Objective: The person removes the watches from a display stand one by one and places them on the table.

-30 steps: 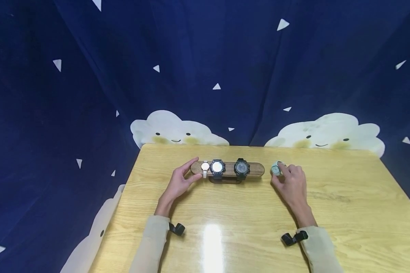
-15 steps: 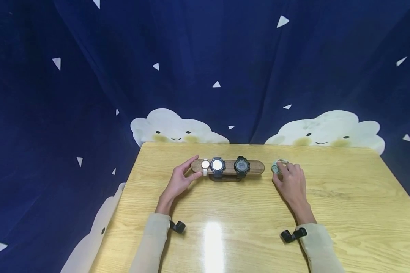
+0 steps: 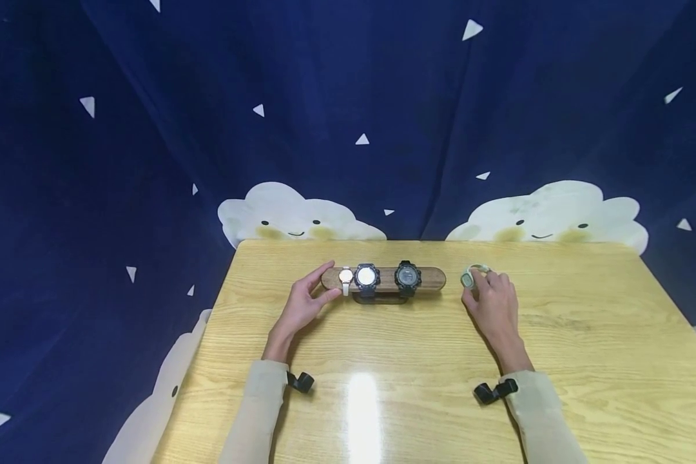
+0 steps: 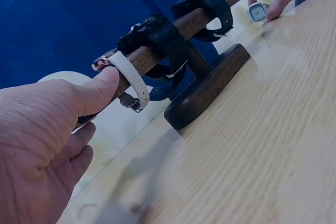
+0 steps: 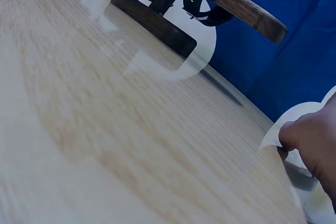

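A wooden watch stand [image 3: 387,278] with a T-shaped bar stands near the far side of the table. My left hand [image 3: 301,305] holds the bar's left end, the thumb [image 4: 102,83] near a small white-strapped watch [image 4: 131,77]. Farther along the bar sit a dark watch with a bright dial [image 3: 367,276] and a black digital watch [image 3: 407,276]. Right of the stand, my right hand [image 3: 495,310] pinches a pale mint watch [image 3: 467,280] between thumb and fingers, low over the table, its strap looped behind the dial. In the right wrist view, the hand mostly hides that watch.
The light wood table [image 3: 429,361] ends at a far edge just behind the stand. A dark blue curtain [image 3: 348,77] with white triangles and smiling clouds hangs behind it. The stand's right bar end [image 5: 270,27] juts out above its base [image 5: 157,22].
The mint watch has turned in my right hand; its dial now faces more sideways and the strap loop shows more. My left hand stays on the bar. The head view shifts slightly.
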A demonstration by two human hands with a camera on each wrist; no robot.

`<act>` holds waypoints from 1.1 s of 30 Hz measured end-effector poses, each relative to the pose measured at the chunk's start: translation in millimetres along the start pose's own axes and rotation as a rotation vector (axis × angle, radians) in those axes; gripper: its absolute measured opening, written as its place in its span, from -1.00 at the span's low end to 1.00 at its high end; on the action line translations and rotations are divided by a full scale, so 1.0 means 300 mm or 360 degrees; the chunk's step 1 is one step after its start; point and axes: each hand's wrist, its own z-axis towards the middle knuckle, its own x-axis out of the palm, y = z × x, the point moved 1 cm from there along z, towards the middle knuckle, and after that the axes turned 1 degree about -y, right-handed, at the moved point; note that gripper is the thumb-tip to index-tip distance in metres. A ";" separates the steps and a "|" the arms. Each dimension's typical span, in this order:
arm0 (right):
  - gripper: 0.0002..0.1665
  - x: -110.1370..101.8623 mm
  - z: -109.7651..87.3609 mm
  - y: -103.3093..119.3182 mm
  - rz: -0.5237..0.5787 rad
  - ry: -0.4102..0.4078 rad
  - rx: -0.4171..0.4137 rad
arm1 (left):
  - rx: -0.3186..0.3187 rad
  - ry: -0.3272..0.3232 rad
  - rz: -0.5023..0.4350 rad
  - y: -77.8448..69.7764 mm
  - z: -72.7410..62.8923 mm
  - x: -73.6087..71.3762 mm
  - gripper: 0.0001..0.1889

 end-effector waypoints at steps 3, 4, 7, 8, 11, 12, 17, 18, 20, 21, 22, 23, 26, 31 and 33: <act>-0.57 0.000 0.003 0.001 -0.0005 0.0024 0.0035 | -0.0025 -0.0008 0.0007 -0.001 0.001 0.001 -0.28; -0.57 -0.001 0.004 0.001 -0.0005 0.0027 0.0043 | -0.0033 -0.0011 0.0009 -0.002 0.001 0.001 -0.28; -0.59 -0.002 0.007 0.002 0.0000 0.0027 0.0052 | -0.0046 -0.0010 0.0013 -0.019 -0.001 0.002 -0.28; -0.60 -0.002 0.009 0.001 0.0003 0.0023 0.0049 | -0.0045 -0.0010 0.0012 -0.031 -0.003 0.002 -0.29; -0.66 -0.002 0.011 0.000 0.0008 0.0013 0.0036 | -0.0028 -0.0009 0.0007 -0.074 -0.014 0.001 -0.30; -0.69 -0.001 0.012 0.000 0.0007 0.0017 0.0034 | -0.0021 -0.0009 0.0006 -0.085 -0.017 0.000 -0.30; -0.78 0.003 0.011 0.002 0.0003 0.0073 0.0056 | -0.0016 -0.0025 0.0002 -0.105 -0.026 -0.001 -0.32; -0.79 0.004 0.011 0.002 0.0000 0.0082 0.0063 | -0.0017 -0.0025 0.0002 -0.104 -0.026 -0.001 -0.32; -0.79 0.004 0.007 0.002 0.0004 0.0081 0.0070 | -0.0027 -0.0022 0.0004 -0.102 -0.027 -0.001 -0.31; -0.79 0.004 0.005 0.002 0.0006 0.0077 0.0071 | -0.0033 -0.0017 0.0006 -0.101 -0.027 -0.001 -0.31; -0.80 0.004 0.003 0.002 0.0011 0.0071 0.0068 | -0.0037 -0.0013 0.0008 -0.100 -0.028 -0.001 -0.31; -0.80 0.004 0.001 0.001 0.0014 0.0065 0.0065 | -0.0045 -0.0008 0.0008 -0.100 -0.030 0.000 -0.31; -0.79 0.002 -0.004 0.002 0.0019 0.0072 0.0073 | -0.0066 0.0000 0.0008 -0.075 -0.024 -0.001 -0.30; -0.79 0.001 -0.002 0.001 0.0041 0.0060 0.0089 | -0.0033 0.0002 0.0016 -0.006 -0.004 -0.003 -0.27; -0.79 0.001 -0.002 0.000 0.0055 0.0032 0.0088 | -0.0008 0.0003 0.0018 -0.005 -0.005 -0.002 -0.28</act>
